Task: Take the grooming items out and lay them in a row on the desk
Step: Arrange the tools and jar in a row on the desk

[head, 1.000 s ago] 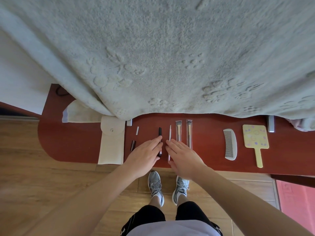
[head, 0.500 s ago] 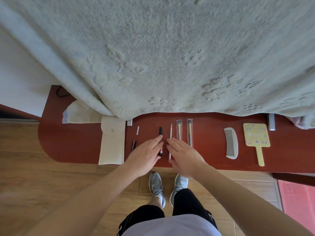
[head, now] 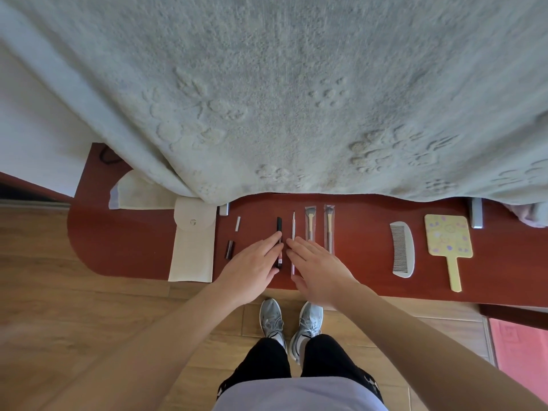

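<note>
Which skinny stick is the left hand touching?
The black pen, just left of the thin white stick. The left hand lays its fingers along it.

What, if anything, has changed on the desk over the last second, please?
Nothing visibly moved, and nothing was taken or let go. The left hand still lies flat against the black pen, the right hand beside the thin stick; brushes, comb and mirror lie as before.

My desk (head: 361,262) is reddish-brown, the blanket (head: 296,99) pale grey-green with raised paw prints. The comb (head: 402,250) is pale grey, the hand mirror (head: 447,240) yellow with purple spots, the pouch (head: 192,250) cream, the slim tube (head: 279,228) black. My sneakers (head: 271,321) are grey.
</note>
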